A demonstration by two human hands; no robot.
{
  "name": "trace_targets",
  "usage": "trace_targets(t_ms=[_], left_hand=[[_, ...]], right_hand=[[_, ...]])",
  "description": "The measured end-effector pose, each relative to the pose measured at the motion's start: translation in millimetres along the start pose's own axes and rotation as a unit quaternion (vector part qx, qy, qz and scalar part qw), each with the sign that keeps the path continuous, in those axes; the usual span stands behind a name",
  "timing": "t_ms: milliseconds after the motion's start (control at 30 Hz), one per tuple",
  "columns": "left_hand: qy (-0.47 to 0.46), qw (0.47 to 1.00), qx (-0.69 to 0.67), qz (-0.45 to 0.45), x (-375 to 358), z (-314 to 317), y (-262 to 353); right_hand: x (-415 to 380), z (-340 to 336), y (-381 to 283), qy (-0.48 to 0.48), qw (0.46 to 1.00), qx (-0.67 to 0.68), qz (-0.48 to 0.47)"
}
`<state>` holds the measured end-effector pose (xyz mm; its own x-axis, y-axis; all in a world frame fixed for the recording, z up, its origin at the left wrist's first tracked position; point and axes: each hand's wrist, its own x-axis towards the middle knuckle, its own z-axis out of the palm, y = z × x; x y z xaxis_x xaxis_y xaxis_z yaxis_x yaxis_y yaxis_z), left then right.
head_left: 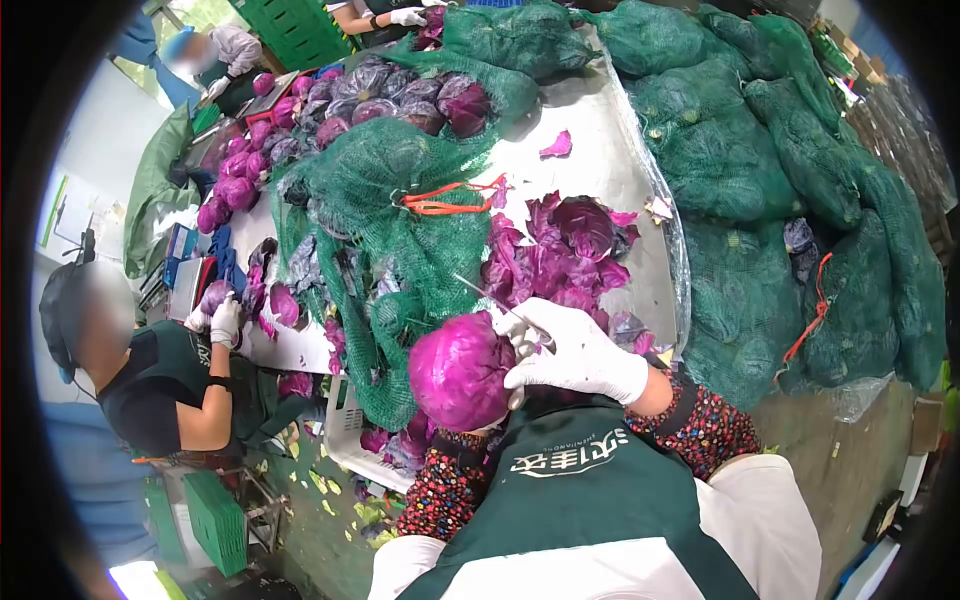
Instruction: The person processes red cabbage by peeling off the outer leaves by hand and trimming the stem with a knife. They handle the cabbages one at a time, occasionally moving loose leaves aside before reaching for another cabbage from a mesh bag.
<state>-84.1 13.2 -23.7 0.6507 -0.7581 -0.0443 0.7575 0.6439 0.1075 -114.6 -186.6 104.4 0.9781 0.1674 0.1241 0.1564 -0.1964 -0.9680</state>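
A trimmed red cabbage (460,372) is held in front of my apron, above the table's near edge. My left hand (484,432) is under and behind it, mostly hidden by the cabbage, with only a little of the glove showing. In a white glove, my right hand (580,352) has its fingers bent against the cabbage's right side. A thin knife blade (482,292) sticks out to the upper left from those fingers; its handle is hidden. Loose purple leaves (560,250) are heaped on the table just beyond my hands.
A green mesh sack (385,190) with an orange tie (450,200) lies on the white table (590,125). More cabbages (365,85) are piled behind it. Full mesh sacks (720,150) stand at right. A white crate (347,432) is below left. A co-worker (165,370) handles a cabbage at left.
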Motion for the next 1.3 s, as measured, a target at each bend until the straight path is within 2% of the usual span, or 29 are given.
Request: trace_targets(t_ms=[67, 100, 200, 233, 267, 300, 333, 367, 400, 467, 500, 533, 600, 633, 667, 700, 733, 767, 800, 867, 900, 967, 1000, 1067, 1133, 1200, 1267, 1300], left_hand=[[0.09, 0.972, 0.204, 0.072, -9, -2, -8], [0.111, 0.954, 0.264, 0.09, -10, -3, -12], [0.132, 0.896, 0.402, 0.135, -4, -4, -24], [0.133, 0.882, 0.428, 0.146, -3, -4, -26], [0.134, 0.868, 0.452, 0.154, -1, -3, -28], [0.135, 0.858, 0.469, 0.163, 0, -1, -28], [0.134, 0.85, 0.482, 0.166, 0, 1, -27], [0.134, 0.842, 0.496, 0.167, 0, 1, -27], [0.131, 0.835, 0.507, 0.168, 0, 0, -28], [0.127, 0.83, 0.517, 0.164, 0, 1, -26], [0.128, 0.83, 0.518, 0.166, -3, 1, -25], [0.132, 0.739, 0.642, 0.16, -7, 1, -23], [0.131, 0.506, 0.842, 0.137, -12, 1, -15], [0.169, 0.575, 0.797, 0.079, -16, -37, -3], [0.157, 0.757, 0.632, 0.061, -18, -29, 0], [0.143, 0.905, 0.399, 0.044, -18, -15, 0], [0.127, 0.945, 0.301, 0.03, -19, -12, -2], [0.117, 0.956, 0.266, 0.03, -19, -11, -4], [0.111, 0.96, 0.253, 0.039, -19, -10, -8], [0.117, 0.942, 0.306, 0.075, -14, -8, -15], [0.121, 0.931, 0.331, 0.091, -11, -8, -18], [0.122, 0.921, 0.353, 0.11, -6, -7, -17], [0.117, 0.92, 0.357, 0.115, -3, -7, -16], [0.108, 0.924, 0.347, 0.118, 0, -4, -15], [0.098, 0.934, 0.323, 0.115, 0, -5, -11], [0.057, 0.962, 0.246, 0.1, -4, -4, -1], [-0.018, 0.984, 0.161, 0.071, -7, -5, 13], [0.012, 0.979, 0.188, 0.079, -8, 3, 17]], right_hand=[[3, -4, 0, -0.074, 0.997, 0.002, -0.025], [5, -5, -1, -0.078, 0.996, -0.015, -0.032], [3, -4, -11, -0.069, 0.997, -0.029, -0.036], [5, -1, -10, -0.053, 0.992, -0.077, -0.085], [5, 2, -9, -0.052, 0.992, -0.078, -0.085], [5, 4, -6, 0.001, 0.96, -0.202, -0.193], [6, 7, -2, 0.055, 0.899, -0.319, -0.296], [9, 12, 6, 0.067, 0.887, -0.319, -0.326], [11, 13, 13, 0.068, 0.887, -0.319, -0.326], [17, 12, 22, 0.142, 0.952, -0.144, -0.229], [17, 11, 23, 0.161, 0.981, -0.05, -0.096], [24, 0, 35, 0.211, 0.977, 0.008, 0.017], [23, -14, 34, 0.182, 0.977, 0.014, 0.111], [19, -11, 28, 0.141, 0.989, -0.004, 0.032], [13, -7, 22, 0.085, 0.996, -0.007, -0.021], [7, -3, 4, 0.032, 0.999, 0.002, -0.023], [3, 0, -9, -0.02, 0.999, 0.01, -0.028], [4, 5, -3, -0.045, 0.996, -0.008, -0.083], [3, 9, -2, -0.033, 0.995, 0.043, -0.079], [3, 8, 5, -0.055, 0.982, -0.022, -0.179], [4, 11, 8, -0.055, 0.982, -0.021, -0.178], [5, 17, 16, 0.025, 0.954, -0.121, -0.275], [3, 20, 22, 0.027, 0.953, -0.124, -0.274], [-2, 29, 30, 0.068, 0.949, -0.227, -0.207], [-5, 29, 33, 0.071, 0.954, -0.227, -0.182], [-4, 27, 20, 0.137, 0.984, -0.079, -0.076], [-5, 21, 24, 0.131, 0.979, -0.132, -0.078], [-5, 21, 36, 0.125, 0.987, -0.093, -0.032]])
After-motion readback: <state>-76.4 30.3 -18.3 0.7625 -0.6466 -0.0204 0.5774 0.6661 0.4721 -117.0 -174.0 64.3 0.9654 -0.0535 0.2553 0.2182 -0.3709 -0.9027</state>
